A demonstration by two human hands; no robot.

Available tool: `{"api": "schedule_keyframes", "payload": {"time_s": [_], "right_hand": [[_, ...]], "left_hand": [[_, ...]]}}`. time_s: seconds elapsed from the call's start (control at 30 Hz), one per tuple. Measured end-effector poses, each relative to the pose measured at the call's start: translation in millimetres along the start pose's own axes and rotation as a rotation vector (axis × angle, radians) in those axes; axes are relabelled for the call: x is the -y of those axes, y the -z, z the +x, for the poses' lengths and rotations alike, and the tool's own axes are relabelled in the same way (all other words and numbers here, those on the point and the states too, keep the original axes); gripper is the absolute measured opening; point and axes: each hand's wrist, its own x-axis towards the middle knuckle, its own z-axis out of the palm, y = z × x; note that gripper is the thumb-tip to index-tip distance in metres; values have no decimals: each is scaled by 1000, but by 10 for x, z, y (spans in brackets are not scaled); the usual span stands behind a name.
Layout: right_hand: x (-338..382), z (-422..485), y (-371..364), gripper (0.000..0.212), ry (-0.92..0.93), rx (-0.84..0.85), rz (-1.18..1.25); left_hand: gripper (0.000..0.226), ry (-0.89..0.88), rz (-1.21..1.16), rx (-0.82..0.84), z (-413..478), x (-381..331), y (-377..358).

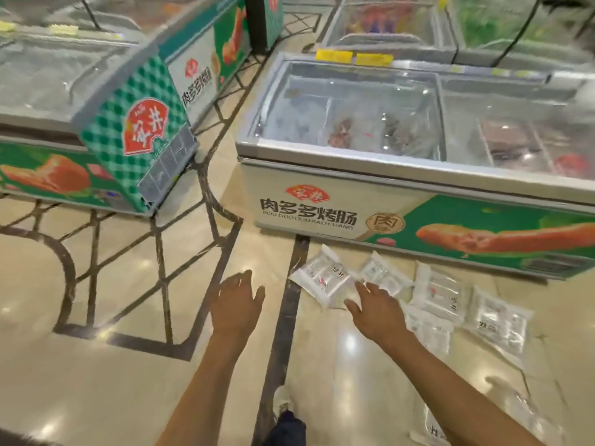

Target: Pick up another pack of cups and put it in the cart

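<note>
Both hands are out over the shop floor (96, 365), and neither has hold of anything. The left hand (236, 304) is spread flat, fingers straight, hovering above bare tile beside the dark inlaid strip (286, 320) that runs up to the freezer. The right hand (376, 309) is open too, fingers stretched forward, its fingertips right at the near edge of the leftmost white packet (322, 278); whether they touch it is too blurred to tell.

That packet lies tilted on the floor just in front of the freezer's base. Count along: a second packet (384, 275) beside it, a third (438, 291), a fourth (497, 320) further right, a fifth (429, 329) partly under the right forearm, and a sixth (434, 429) near the bottom edge. Six white packets in view, all flat on the tile.

The nearest chest freezer (322, 201) has a glass lid (354, 114) and its front edge stands close behind the packets. A second freezer (135, 130) stands to the left, with an open aisle of floor between the two. More freezers (386, 30) line the back. A shoe (281, 397) shows below, on the dark strip.
</note>
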Motion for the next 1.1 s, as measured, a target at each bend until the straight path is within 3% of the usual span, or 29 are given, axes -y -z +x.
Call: {"api": "schedule_keyframes", "payload": {"time_s": [0.23,0.47,0.63,0.87,1.1], "right_hand": [[-41,919,12,60,-185,42,96],[-414,2034,-323,56,-288,172,145],[-749,2783,-707,54,-366,220,132],[-1061,3989,-2040,54,-437,321,136],[-1176,5198,-3855,54,-499,342,192]], "left_hand": [[50,-177,159,100,1448,-244,-362],[52,-256,282,262,2530,-611,-1241],[51,-356,326,260,3177,-826,-1979],[54,-403,491,486,4188,-1037,-3668],[55,-506,636,549,4968,-782,-5735]]}}
